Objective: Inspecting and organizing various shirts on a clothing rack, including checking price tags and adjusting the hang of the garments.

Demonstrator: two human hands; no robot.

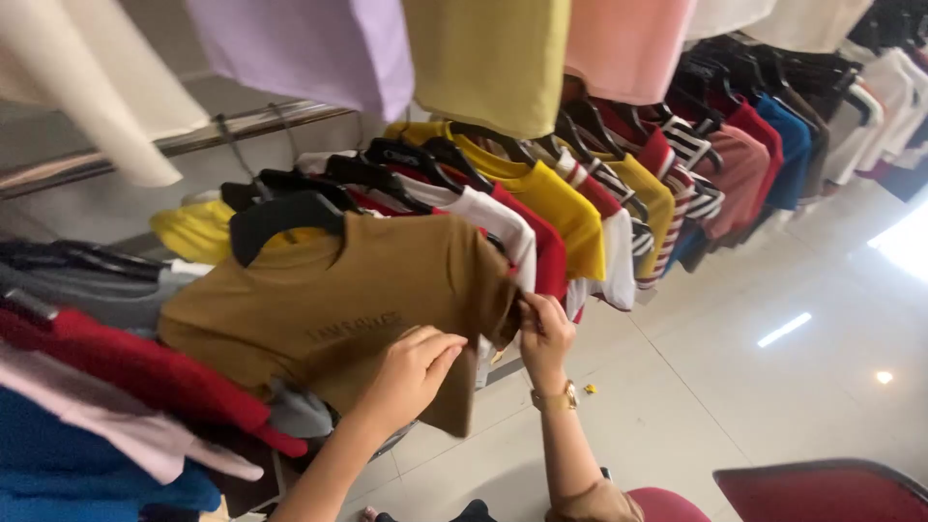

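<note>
Both hands gripping mustard-brown T-shirt (358, 290) hanging at front of rack (242, 124): left hand (411, 372) pinching hem, right hand (544, 333) clasping sleeve edge. Handling probably as light, soft, limp fabric; gripping best at seams.

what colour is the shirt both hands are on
Mustard brown, a plain t-shirt on a black hanger; the head view shows it best.

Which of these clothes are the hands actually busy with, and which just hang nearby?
In hand:
mustard-brown cotton T-shirt on black plastic hanger
left hand
right hand, pinching its sleeve

Just nearby:
yellow T-shirt
red folded garment
blue T-shirt
metal rail
</note>
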